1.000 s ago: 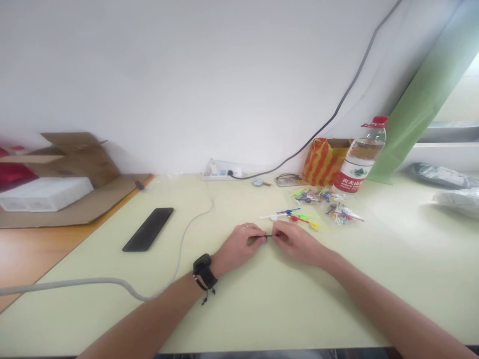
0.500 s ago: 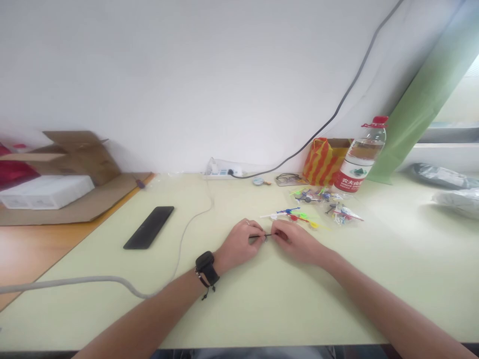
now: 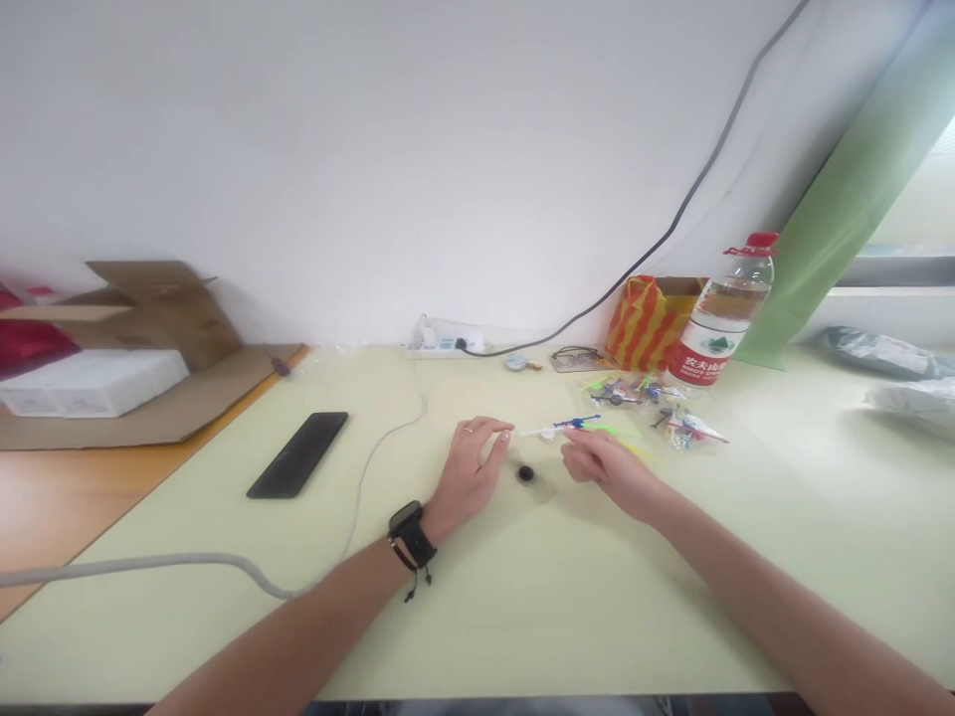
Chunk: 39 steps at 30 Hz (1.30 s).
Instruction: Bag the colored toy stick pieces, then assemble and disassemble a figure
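A small round piece with a black centre and a pale rim (image 3: 525,474) rests on the table between my two hands, touched by neither. Just left of it my left hand (image 3: 472,465) is open, thumb and fingers apart with nothing between them. My right hand (image 3: 608,472) is over the loose plastic parts; its index finger reaches out and the other fingers curl. I see nothing held in it. By its fingertip are a white stick-like part (image 3: 535,433) and a blue part (image 3: 580,423). The hand partly covers other parts, among them yellow-green ones (image 3: 613,431).
Clear bags of coloured plastic parts (image 3: 686,428) lie to the right, before a water bottle (image 3: 716,313) and a striped bag (image 3: 646,323). A black phone (image 3: 298,455) and a pale cable (image 3: 362,482) are on the left. A power strip (image 3: 440,344) sits by the wall.
Both hands have let go of the thin black piece they held together and moved apart. The round piece now shows on the table. My right hand has shifted over the plastic parts.
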Each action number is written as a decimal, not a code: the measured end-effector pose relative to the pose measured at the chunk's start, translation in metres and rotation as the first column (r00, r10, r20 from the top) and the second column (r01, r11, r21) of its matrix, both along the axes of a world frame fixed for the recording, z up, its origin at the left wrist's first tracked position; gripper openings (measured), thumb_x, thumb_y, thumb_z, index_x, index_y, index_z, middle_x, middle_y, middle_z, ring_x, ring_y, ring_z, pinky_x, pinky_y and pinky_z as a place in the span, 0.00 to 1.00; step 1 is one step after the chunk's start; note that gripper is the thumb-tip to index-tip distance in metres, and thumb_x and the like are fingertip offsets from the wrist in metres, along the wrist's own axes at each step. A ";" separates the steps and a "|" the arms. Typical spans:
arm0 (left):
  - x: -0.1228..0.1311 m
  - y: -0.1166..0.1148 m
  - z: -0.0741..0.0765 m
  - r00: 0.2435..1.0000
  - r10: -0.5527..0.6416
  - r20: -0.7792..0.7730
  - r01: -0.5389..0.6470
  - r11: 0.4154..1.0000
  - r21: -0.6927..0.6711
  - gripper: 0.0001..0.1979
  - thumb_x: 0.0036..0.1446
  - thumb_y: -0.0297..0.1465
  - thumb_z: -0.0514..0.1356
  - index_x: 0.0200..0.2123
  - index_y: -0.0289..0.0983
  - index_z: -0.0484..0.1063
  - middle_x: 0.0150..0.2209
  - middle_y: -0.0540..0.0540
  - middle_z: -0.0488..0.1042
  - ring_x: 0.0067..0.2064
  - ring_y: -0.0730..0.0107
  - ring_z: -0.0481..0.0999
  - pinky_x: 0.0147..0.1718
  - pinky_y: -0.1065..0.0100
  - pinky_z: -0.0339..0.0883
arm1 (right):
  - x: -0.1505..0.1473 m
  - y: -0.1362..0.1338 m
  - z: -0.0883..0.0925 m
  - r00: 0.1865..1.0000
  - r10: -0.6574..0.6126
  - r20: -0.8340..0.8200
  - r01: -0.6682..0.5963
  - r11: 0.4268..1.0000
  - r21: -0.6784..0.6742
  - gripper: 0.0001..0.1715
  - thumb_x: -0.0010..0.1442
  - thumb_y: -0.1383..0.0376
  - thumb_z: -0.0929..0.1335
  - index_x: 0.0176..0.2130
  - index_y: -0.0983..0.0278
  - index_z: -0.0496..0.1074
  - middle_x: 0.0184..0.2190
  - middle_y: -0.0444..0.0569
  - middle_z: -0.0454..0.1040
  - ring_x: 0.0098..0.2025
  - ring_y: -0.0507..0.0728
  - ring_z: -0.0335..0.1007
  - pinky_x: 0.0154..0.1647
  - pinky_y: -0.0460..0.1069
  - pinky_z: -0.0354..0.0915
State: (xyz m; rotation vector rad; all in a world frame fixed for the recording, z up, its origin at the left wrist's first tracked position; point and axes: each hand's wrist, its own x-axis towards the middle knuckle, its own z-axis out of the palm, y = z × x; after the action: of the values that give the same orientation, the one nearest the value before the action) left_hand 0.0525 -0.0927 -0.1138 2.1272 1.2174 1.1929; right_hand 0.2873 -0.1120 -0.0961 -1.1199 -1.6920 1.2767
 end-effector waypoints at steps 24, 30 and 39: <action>0.000 0.000 0.000 0.998 -0.039 -0.045 0.035 0.996 -0.083 0.10 0.69 0.36 0.56 0.46 0.44 0.77 0.47 0.47 0.78 0.53 0.58 0.72 0.49 0.58 0.68 | -0.004 0.002 -0.014 0.947 -0.081 0.311 -0.011 0.959 0.284 0.18 0.68 0.54 0.65 0.48 0.59 0.80 0.26 0.44 0.70 0.25 0.53 0.59 0.26 0.48 0.57; 0.000 -0.001 0.000 0.995 -0.071 -0.071 0.066 0.995 -0.073 0.06 0.66 0.33 0.60 0.43 0.43 0.78 0.45 0.48 0.79 0.52 0.59 0.73 0.54 0.57 0.65 | -0.006 -0.001 -0.017 0.935 0.022 0.355 -0.136 0.944 0.299 0.17 0.68 0.59 0.65 0.48 0.59 0.81 0.32 0.47 0.78 0.29 0.55 0.63 0.29 0.49 0.60; 0.002 -0.003 -0.001 0.974 -0.188 -0.127 0.174 0.978 -0.116 0.06 0.63 0.33 0.62 0.36 0.41 0.80 0.39 0.47 0.81 0.47 0.59 0.75 0.49 0.60 0.66 | -0.009 -0.003 -0.021 0.899 -0.023 0.438 -0.132 0.938 0.320 0.11 0.66 0.60 0.68 0.44 0.59 0.80 0.24 0.41 0.66 0.27 0.53 0.59 0.29 0.48 0.55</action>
State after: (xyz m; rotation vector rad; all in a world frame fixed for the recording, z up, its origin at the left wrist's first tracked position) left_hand 0.0547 -0.0953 -0.1147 2.2178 1.0877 0.8989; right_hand 0.2781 -0.1147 -0.1171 -1.2068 -2.1903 0.7436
